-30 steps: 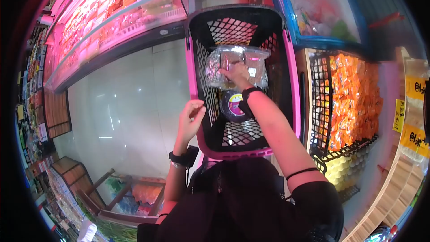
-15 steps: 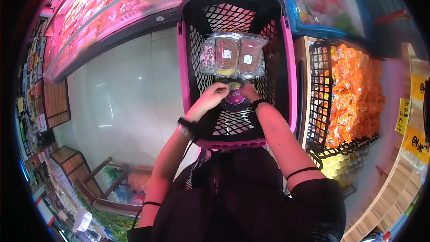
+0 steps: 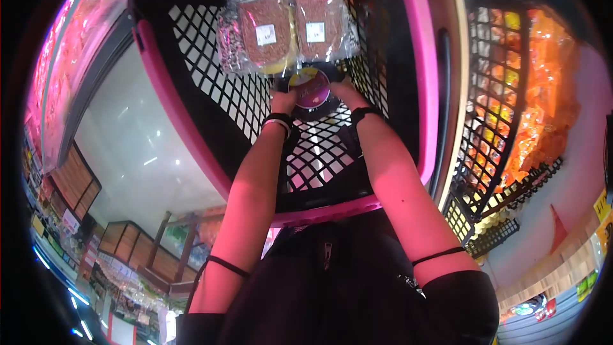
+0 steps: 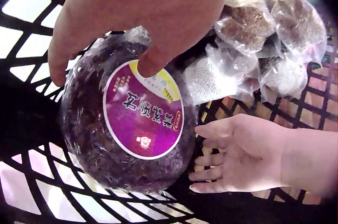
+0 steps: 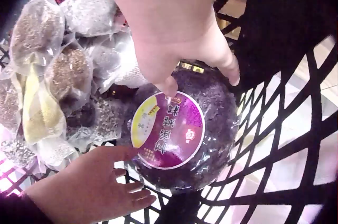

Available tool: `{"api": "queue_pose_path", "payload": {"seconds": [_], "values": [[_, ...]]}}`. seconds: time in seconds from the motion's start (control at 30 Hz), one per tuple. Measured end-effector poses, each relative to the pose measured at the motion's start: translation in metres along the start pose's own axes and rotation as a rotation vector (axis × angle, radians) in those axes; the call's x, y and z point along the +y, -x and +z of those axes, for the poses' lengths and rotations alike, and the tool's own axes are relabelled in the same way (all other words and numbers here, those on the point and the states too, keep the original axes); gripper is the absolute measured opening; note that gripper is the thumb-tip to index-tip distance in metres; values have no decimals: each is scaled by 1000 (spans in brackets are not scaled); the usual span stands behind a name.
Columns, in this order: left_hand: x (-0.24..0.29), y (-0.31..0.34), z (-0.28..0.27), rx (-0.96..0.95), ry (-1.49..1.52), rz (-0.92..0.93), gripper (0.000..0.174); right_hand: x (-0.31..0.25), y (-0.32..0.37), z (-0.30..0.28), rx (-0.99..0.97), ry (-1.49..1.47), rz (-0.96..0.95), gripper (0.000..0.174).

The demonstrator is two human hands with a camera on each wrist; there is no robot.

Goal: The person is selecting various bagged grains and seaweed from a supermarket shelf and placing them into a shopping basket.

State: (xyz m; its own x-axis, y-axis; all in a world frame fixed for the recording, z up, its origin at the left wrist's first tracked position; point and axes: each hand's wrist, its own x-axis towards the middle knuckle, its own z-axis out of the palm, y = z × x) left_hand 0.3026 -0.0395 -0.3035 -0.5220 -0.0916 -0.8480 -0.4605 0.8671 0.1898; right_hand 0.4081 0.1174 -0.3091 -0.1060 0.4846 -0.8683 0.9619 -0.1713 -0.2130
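A round dark purple cake in clear wrap (image 4: 90,123), with a purple and yellow label (image 5: 174,129), sits in the black mesh basket (image 3: 153,83). My left hand (image 3: 284,99) is at its left side, the thumb over the label and the fingers straight along the edge. At the opposite side is my right hand (image 3: 345,92), thumb near the label's edge, fingers extended beside the cake. Just beyond the cake lie clear bags of brown grains (image 3: 268,9) with white price stickers. A yellow-filled bag (image 5: 45,110) lies among other packed bags.
A pink rim (image 3: 172,121) borders the basket. On the right stands a black wire rack (image 3: 495,108) of orange packets (image 3: 543,96). A lit display case (image 3: 70,45) is at the left, beside the pale tiled floor (image 3: 128,134).
My right hand has left the grain bags and moved back to the cake. My left hand has come from the basket's rim to the cake's left side. The view has moved closer.
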Motion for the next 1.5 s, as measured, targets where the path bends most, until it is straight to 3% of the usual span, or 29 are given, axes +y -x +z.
{"api": "queue_pose_path", "payload": {"seconds": [0.03,0.07,0.13,0.3,0.37,0.4,0.47,0.53,0.57,0.67,0.77,0.87,0.93,1.0,1.03,1.07,1.13,1.23,1.33,1.4,1.47,1.5], "values": [[-5,-5,4,5,39,8,98,3,-6,3,-79,-101,37,93],[-7,-7,6,11,84,19,97,5,-12,1,-206,-155,-42,93],[-10,-7,6,53,86,116,92,11,-9,10,-79,-69,-25,87],[-23,-5,-2,40,28,116,82,-7,28,-8,-94,-63,17,84],[-37,-9,-6,-92,68,171,66,-21,51,-18,-4,-50,2,75],[-26,7,-17,-156,91,208,59,-27,55,-23,-52,27,-25,70],[3,54,-33,-360,282,66,44,-38,61,-28,-136,183,-76,60],[12,72,-35,-489,403,71,36,-46,69,-28,-134,307,-197,46],[10,72,-32,-458,444,97,36,-50,79,-28,-85,313,-320,37],[23,107,-46,-438,322,49,42,-57,107,-39,-153,382,-375,39],[7,134,-71,-490,283,182,65,-39,126,-29,-141,220,-299,39],[10,129,-81,-502,296,40,63,-45,132,-15,-176,71,-227,39],[16,139,-100,-524,307,156,48,-49,125,-1,-142,86,-373,43],[16,153,-126,-526,370,395,45,-77,150,-21,-185,229,-421,43],[27,182,-143,-460,402,425,48,-87,161,-25,-69,367,-533,40],[22,158,-146,-499,461,445,50,-102,199,-49,-150,380,-548,36],[28,189,-173,-516,545,525,47,-124,223,-60,-238,588,-480,35],[34,229,-198,-444,482,618,52,-116,204,-63,-205,467,-572,32],[30,263,-209,-313,427,760,60,-91,306,-109,123,275,-1028,41],[20,220,-195,-83,285,1156,64,-59,348,-130,264,114,-1110,45],[12,251,-198,143,142,1271,64,-19,404,-150,294,-55,-1021,46],[8,264,-196,95,157,1280,65,8,413,-150,355,-209,-1084,46]]}}
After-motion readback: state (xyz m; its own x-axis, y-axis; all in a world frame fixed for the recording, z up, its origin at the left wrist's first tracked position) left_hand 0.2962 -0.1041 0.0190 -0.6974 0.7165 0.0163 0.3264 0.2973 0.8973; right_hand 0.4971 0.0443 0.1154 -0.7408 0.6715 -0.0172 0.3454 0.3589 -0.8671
